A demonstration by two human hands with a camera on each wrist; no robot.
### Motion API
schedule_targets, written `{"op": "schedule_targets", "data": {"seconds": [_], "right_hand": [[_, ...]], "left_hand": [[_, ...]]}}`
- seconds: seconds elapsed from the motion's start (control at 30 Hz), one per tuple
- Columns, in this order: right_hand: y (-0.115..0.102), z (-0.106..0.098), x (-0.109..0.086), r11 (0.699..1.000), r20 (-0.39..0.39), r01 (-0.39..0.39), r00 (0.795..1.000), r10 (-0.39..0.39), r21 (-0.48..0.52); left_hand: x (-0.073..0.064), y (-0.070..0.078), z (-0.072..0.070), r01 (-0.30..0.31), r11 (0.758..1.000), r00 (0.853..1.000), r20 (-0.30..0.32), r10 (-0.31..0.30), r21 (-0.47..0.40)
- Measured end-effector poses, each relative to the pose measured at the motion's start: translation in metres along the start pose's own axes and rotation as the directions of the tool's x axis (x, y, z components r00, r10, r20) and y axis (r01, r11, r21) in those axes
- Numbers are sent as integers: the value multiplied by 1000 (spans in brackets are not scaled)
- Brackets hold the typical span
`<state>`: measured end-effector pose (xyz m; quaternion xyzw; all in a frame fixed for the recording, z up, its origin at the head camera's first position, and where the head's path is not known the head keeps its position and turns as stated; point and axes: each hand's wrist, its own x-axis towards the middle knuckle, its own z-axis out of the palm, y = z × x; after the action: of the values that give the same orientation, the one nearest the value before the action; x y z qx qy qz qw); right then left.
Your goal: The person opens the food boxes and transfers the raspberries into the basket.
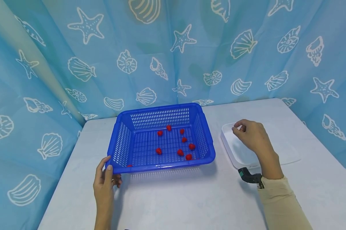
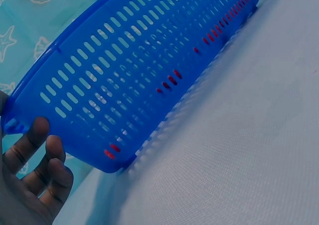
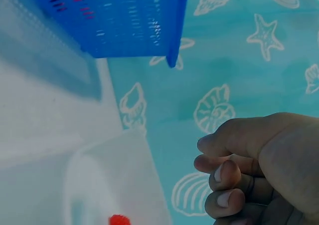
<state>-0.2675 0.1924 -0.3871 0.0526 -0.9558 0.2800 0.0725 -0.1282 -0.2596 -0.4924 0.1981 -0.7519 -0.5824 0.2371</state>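
Observation:
A blue slotted plastic basket point(image 1: 161, 166) stands on the table with several small red berries point(image 1: 159, 151) scattered over its floor. My left hand point(image 1: 104, 180) holds the basket's near left corner, thumb and forefinger at the rim; its other fingers point(image 2: 61, 177) are bent below that corner. Over the left part of a shallow white tray point(image 1: 228, 150) hovers my right hand point(image 1: 255, 136), thumb and forefinger close together, the other fingers loosely curled. Nothing shows between them. Below this hand, in the right wrist view, a red berry point(image 3: 119, 220) appears against the tray, cut off by the frame's bottom edge.
The white-covered table point(image 1: 173, 201) bears the basket on the left and the tray on the right. Behind and along both sides hangs a blue curtain point(image 1: 150, 41) with white shells and starfish. A black wrist device point(image 1: 249, 175) sits at the right cuff.

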Motion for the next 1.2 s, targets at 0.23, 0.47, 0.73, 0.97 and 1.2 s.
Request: {"op": "schedule_targets", "data": {"seconds": [0.23, 0.47, 0.73, 0.97, 1.2], "right_hand": [[16, 12, 4, 997, 27, -77, 997, 77, -9], [25, 16, 6, 994, 49, -107, 993, 108, -26], [31, 18, 8, 992, 79, -117, 990, 120, -42], [36, 24, 10, 982, 102, -180, 978, 185, -57], [39, 31, 11, 978, 89, -195, 976, 201, -74]], "left_hand": [[-1, 0, 0, 5, 1000, 1000, -2, -5, -2], [0, -2, 1, 11, 1000, 1000, -8, -11, 2], [1, -4, 1, 15, 1000, 1000, -10, -15, 7], [1, -5, 1, 3, 1000, 1000, -15, -2, 7], [1, -4, 1, 4, 1000, 1000, -14, -4, 8]]}}
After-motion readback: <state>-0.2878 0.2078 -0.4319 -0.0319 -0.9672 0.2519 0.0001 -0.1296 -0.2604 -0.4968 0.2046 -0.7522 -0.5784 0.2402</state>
